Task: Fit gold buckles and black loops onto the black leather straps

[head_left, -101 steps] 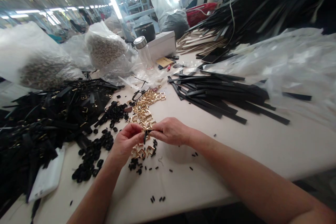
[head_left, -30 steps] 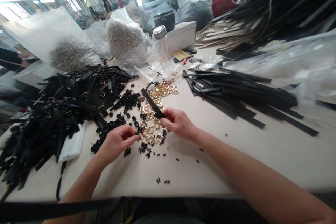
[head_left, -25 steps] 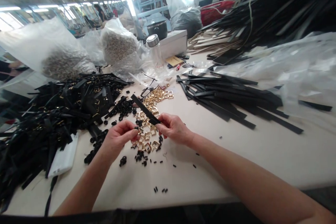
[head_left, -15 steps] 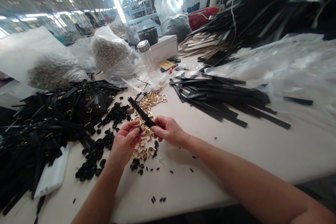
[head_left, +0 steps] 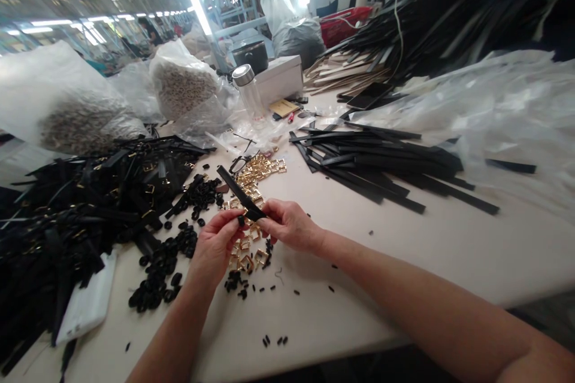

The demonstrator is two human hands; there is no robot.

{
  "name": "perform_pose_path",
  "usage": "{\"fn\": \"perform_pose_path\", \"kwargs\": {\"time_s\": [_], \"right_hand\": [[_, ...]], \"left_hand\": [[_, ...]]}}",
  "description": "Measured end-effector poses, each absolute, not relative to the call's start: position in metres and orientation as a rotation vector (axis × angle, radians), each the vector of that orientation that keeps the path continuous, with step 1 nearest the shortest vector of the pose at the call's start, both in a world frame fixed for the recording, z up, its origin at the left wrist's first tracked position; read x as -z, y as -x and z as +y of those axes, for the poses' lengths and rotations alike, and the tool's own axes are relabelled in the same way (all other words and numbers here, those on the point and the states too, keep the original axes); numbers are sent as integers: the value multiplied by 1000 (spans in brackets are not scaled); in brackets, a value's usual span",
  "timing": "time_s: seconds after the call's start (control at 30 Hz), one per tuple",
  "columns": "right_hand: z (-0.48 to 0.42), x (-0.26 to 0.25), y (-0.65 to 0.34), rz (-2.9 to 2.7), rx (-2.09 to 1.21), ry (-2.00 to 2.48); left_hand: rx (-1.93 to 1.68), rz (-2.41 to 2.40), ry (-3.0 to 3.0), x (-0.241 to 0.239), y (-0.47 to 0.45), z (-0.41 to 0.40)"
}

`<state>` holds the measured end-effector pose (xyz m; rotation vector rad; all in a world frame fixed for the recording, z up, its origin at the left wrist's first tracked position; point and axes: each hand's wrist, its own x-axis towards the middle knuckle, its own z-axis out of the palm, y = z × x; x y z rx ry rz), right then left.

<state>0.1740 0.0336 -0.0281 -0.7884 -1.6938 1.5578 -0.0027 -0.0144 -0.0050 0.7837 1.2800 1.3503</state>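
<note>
Just above the gold buckles on the table: pinching the black strap by its near end in the right hand, with a small black loop nipped in the left hand. Seemingly feeding loop onto strap; calls for squaring loop to that end. Lying lengthwise away and leftward, far end raised.

— The strap and the loop?
— Both looked matt black, smooth, leather-like; the buckles were glossy gold metal.
— And the surface?
— Pale, matt, smooth; the bags were clear, shiny plastic.
</note>
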Motion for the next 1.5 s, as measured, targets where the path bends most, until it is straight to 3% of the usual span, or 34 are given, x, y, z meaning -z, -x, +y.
{"fn": "perform_pose_path", "kwargs": {"time_s": [0.57,0.8,1.23,1.5], "right_hand": [[39,14,-181,-2055,-1381,875],[38,14,-181,-1939,-1442,855],[42,14,-182,-2041,-1230,923],[42,8,-186,-2164,-1148,849]], "left_hand": [[-1277,1491,-1117,-2,0,-17],[-1204,1457,-1135,4,6,-16],[-1222,1208,-745,6,1,-11],[-1211,1289,-779,11,2,-9]]}}
